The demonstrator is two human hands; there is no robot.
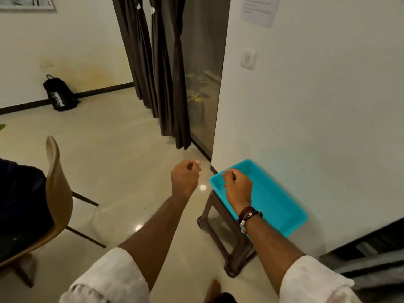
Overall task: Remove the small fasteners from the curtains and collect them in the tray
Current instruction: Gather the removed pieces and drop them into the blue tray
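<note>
Two bare hands show, the left hand and the right hand. There is one turquoise plastic tray, one brown plastic stool, one tan wooden chair, one black backpack, and two white fasteners visible on the dark grey curtains.
</note>
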